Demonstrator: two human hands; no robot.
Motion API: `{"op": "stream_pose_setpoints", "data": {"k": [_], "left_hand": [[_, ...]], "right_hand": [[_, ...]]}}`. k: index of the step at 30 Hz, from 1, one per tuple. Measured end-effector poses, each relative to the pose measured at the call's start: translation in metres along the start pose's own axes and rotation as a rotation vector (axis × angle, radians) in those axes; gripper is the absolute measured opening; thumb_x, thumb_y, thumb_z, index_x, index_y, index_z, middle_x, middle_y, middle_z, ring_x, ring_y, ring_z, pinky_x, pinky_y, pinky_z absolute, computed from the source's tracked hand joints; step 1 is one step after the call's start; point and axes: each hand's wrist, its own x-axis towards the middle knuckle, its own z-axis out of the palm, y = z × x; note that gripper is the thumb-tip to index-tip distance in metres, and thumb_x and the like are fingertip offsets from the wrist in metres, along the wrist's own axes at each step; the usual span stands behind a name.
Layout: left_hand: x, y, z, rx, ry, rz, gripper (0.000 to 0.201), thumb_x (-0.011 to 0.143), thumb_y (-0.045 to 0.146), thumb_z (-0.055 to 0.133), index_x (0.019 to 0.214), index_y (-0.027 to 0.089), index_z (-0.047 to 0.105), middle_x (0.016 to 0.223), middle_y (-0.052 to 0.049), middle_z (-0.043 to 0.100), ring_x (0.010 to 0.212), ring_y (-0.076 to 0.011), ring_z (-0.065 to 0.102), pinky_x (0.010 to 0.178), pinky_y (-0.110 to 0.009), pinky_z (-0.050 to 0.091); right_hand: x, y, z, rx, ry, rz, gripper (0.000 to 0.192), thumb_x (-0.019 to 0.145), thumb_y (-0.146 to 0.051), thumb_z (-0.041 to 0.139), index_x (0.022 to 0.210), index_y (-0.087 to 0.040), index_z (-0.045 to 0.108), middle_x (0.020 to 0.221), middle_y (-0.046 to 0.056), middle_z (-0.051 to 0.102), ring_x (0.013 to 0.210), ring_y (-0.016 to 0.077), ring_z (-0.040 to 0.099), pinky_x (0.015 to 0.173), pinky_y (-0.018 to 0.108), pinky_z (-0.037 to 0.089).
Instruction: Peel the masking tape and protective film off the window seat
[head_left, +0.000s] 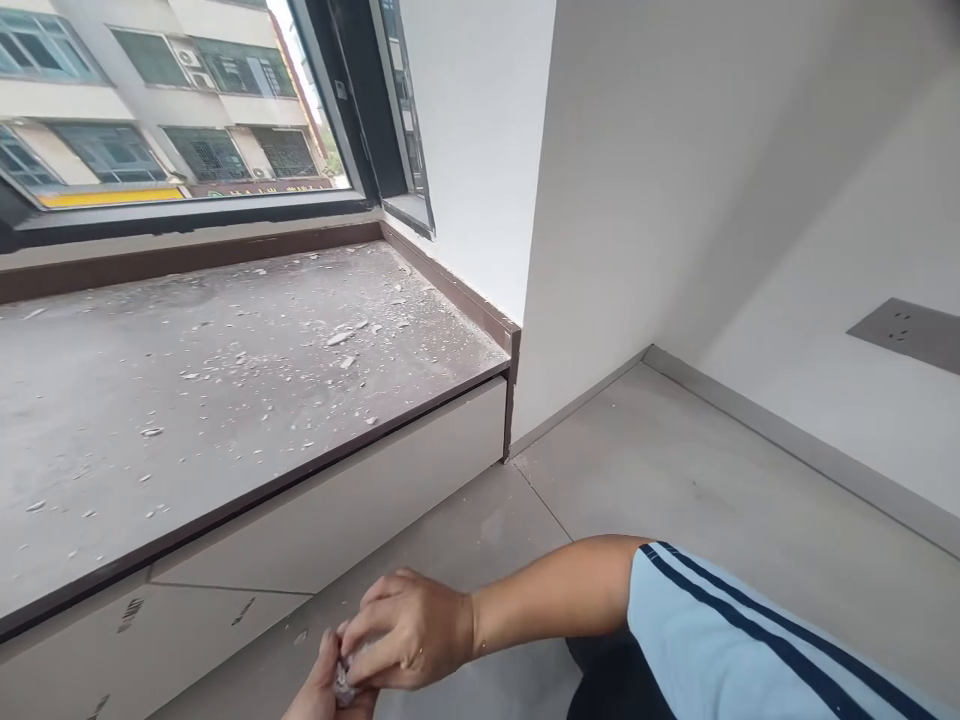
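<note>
Both hands are down low in front of the window ledge (67, 400), over the tiled floor (750, 480), and they've got a small crumpled whitish wad (344, 684) between them — kinda shiny, but mostly buried in fingers so I can't say what it's made of. Right hand (415, 628) comes over the top with its fingers curled down onto the wad, so that's a narrow, closed-up grip. Left hand (321, 690) has it from the other side, thumb up along it and fingers tucked underneath, also pretty snug from what I can see, though the bottom of that hand is cut off. The right arm runs out of a light blue sleeve (720, 630) with navy stripes. The ledge itself is a mess: white flakes (342, 338) and crumbs all over it, thickest toward the right end, with the chunkier bits about midway between the back and front edges there. Dark brown trim (450, 280) lines its back and right edges and meets in the back right corner, right below the window frame (352, 100). Under the front edge there's a cream panel (405, 480) with dark print toward its left end. A few crumbs also sit on the floor by the ledge's front right corner — and there's a socket plate (911, 335) on the wall over to the right.
</note>
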Motion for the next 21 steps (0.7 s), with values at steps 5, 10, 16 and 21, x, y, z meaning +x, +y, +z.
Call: {"op": "stream_pose_setpoints", "data": {"k": [5, 10, 16, 21], "left_hand": [[0.023, -0.012, 0.055, 0.120, 0.034, 0.139, 0.013, 0.074, 0.022, 0.056, 0.084, 0.014, 0.058, 0.079, -0.003, 0.058, 0.067, -0.0112, 0.055, 0.053, -0.021, 0.045], [0.040, -0.048, 0.101, 0.465, -0.087, 0.292, 0.029, 0.070, 0.038, 0.058, 0.088, 0.016, 0.058, 0.087, -0.006, 0.061, 0.086, -0.0178, 0.056, 0.074, -0.030, 0.044], [0.068, -0.085, 0.098, 0.722, 0.019, 0.353, 0.033, 0.076, 0.036, 0.043, 0.103, 0.019, 0.053, 0.119, -0.011, 0.052, 0.114, -0.0236, 0.045, 0.091, -0.036, 0.038], [0.086, -0.087, 0.075, 0.746, -0.029, 0.194, 0.033, 0.075, 0.038, 0.044, 0.102, 0.023, 0.054, 0.128, -0.008, 0.046, 0.119, -0.0235, 0.041, 0.092, -0.036, 0.037]], "right_hand": [[-0.030, 0.043, -0.014, 0.115, 0.247, 0.355, 0.034, 0.068, -0.047, 0.062, 0.084, -0.018, 0.059, 0.083, 0.005, 0.061, 0.077, 0.0141, 0.054, 0.074, 0.024, 0.043], [-0.065, 0.071, -0.022, 0.184, 0.156, 0.503, 0.014, 0.077, -0.021, 0.048, 0.068, -0.018, 0.058, 0.064, 0.000, 0.059, 0.062, 0.0116, 0.054, 0.062, 0.022, 0.042], [-0.100, 0.109, -0.017, 0.572, -0.040, 0.731, 0.016, 0.071, -0.016, 0.048, 0.075, -0.018, 0.064, 0.072, -0.001, 0.062, 0.068, 0.0108, 0.057, 0.065, 0.021, 0.043], [-0.124, 0.185, -0.042, 0.321, 0.391, 1.383, 0.029, 0.080, -0.020, 0.035, 0.082, -0.013, 0.063, 0.073, 0.005, 0.062, 0.063, 0.0126, 0.055, 0.056, 0.023, 0.040]]}}
